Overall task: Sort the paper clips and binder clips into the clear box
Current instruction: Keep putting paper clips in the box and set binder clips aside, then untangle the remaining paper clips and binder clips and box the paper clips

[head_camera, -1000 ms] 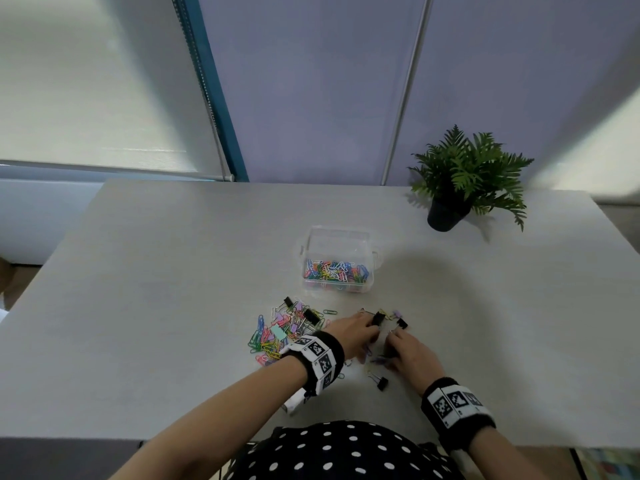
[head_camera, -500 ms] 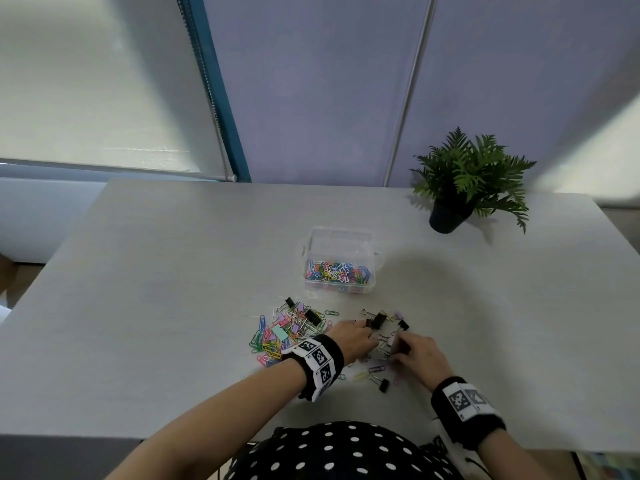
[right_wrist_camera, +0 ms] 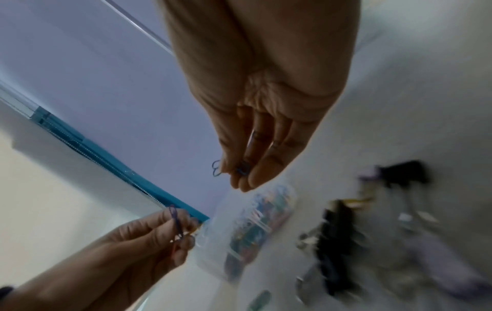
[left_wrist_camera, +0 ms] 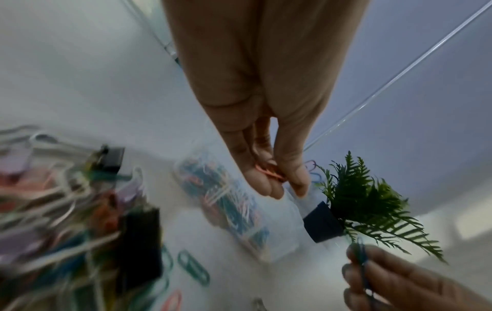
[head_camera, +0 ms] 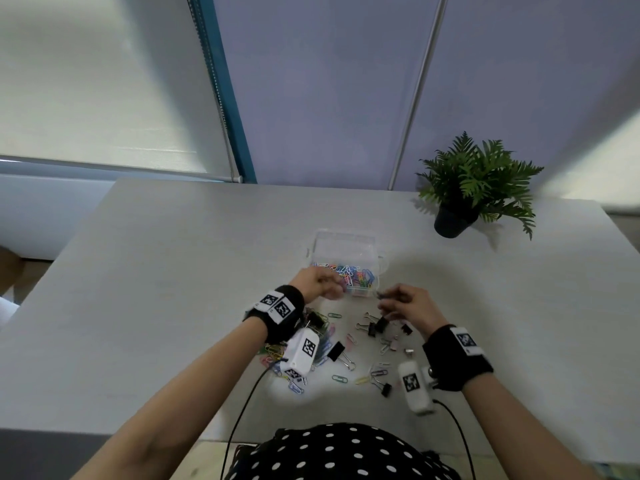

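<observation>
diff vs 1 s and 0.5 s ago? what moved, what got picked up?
Both hands lifted off the loose clips and moved forward to the clear box. The left hand now pinches paper clips, an orange one showing, at the box's near left corner. The right hand holds a blue paper clip in a pinch grip near the box's near right corner. Box, plant and the clip pile stayed put.

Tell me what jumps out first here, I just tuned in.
Both hands are raised at the near edge of the clear box, which already holds colourful paper clips: the left hand pinches clips, and the right hand pinches a blue one. Loose clips litter the table below; a plant stands far right.
</observation>
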The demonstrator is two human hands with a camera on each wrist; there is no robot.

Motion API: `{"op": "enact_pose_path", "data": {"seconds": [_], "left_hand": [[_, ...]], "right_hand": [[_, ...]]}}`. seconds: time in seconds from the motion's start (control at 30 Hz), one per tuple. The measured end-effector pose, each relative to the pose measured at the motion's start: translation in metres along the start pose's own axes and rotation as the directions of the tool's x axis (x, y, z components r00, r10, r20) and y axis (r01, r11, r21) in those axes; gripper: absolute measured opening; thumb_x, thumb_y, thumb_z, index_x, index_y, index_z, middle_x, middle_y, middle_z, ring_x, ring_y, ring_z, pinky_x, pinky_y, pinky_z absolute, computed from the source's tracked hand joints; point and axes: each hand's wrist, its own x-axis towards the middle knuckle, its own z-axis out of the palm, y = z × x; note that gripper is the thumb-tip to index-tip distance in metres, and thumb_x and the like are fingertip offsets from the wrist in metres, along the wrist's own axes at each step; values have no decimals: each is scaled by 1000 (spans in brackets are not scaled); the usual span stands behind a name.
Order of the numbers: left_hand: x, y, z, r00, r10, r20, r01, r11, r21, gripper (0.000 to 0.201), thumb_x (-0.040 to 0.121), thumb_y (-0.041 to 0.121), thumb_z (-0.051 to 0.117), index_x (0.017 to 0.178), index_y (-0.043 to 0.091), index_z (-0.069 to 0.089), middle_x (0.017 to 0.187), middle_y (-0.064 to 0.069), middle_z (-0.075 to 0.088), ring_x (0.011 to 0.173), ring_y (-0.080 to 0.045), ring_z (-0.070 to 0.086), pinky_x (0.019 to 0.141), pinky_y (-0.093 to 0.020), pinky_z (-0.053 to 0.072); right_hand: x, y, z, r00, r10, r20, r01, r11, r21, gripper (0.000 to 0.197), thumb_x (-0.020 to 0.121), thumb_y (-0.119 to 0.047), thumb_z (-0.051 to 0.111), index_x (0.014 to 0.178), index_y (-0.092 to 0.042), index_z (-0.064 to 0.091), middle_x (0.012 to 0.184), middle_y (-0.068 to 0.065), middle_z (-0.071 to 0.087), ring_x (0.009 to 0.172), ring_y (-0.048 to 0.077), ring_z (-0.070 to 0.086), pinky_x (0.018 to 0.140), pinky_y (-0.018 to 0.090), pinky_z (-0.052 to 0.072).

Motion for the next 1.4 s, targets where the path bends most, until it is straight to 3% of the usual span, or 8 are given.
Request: {"op": "enact_pose_path", "data": {"seconds": [0.13, 0.27, 0.4, 0.5, 0.6, 0.73, 0.97, 1.4], "left_hand": [[25, 10, -19, 993, -3, -122, 21, 989, 144, 19, 85, 5, 62, 102, -2, 65, 101, -17, 69, 57, 2, 58, 57, -1, 45], [41, 17, -29, 989, -21, -146, 70, 938, 341, 22, 88, 4, 58, 109, 0, 64, 110, -19, 67, 90, -25, 65, 87, -26, 48], [43, 13, -32, 992, -39, -118, 90, 884, 459, 37, 93, 15, 52, 129, 8, 51, 130, -14, 57, 117, -27, 56, 100, -30, 41], [30, 14, -23, 994, 100, -45, -60, 838, 543, 40, 92, 12, 51, 132, 8, 48, 134, -12, 54, 124, -26, 51, 105, -31, 36], [9, 8, 0, 976, 158, 148, -214, 809, 548, 32, 91, 7, 51, 123, 8, 57, 125, -10, 62, 114, -22, 58, 103, -31, 41], [-8, -11, 32, 934, 130, 334, -322, 712, 624, 26, 91, 6, 50, 114, 9, 63, 115, -11, 63, 107, -23, 57, 96, -31, 44], [-15, -23, 65, 918, 177, 354, -394, 504, 768, 26, 87, 8, 56, 113, 7, 53, 115, -14, 50, 102, -29, 52, 81, -43, 53], [-16, -17, 75, 912, 126, 390, -407, 402, 820, 24, 92, 10, 48, 115, 3, 52, 112, -17, 54, 106, -31, 53, 83, -42, 48]], "right_hand": [[34, -28, 9, 999, -23, -37, 24, 999, 32, 13, 81, 8, 58, 80, -4, 58, 60, 3, 67, 46, 6, 62, 48, 16, 52], [63, -37, 18, 998, -18, -56, 14, 997, -73, 10, 84, 10, 53, 91, 4, 58, 78, 23, 63, 46, 8, 63, 50, 19, 55], [74, -36, 20, 999, -42, -14, 35, 937, -349, 12, 82, -5, 61, 93, -5, 66, 94, 20, 66, 87, 30, 65, 89, 39, 52], [53, -39, 15, 984, -177, 1, 154, 854, -496, 17, 81, -2, 61, 98, 0, 66, 99, 14, 68, 90, 19, 61, 83, 17, 44], [16, -25, 7, 952, -283, 118, 302, 792, -531, 14, 80, 1, 62, 94, 0, 65, 93, 12, 68, 84, 17, 60, 72, 6, 42], [-24, 21, -11, 922, -134, 363, 370, 581, -725, 15, 79, -4, 63, 92, -9, 63, 95, 9, 66, 88, 22, 59, 79, 31, 47], [-62, 67, -21, 904, -17, 427, 397, 402, -825, 23, 83, -28, 59, 101, -14, 54, 109, 4, 52, 100, 21, 49, 74, 31, 40], [-53, 66, 3, 957, -74, 282, 275, 544, -793, 19, 83, -17, 58, 101, -15, 54, 95, -4, 51, 92, 14, 48, 72, 22, 33]]}}
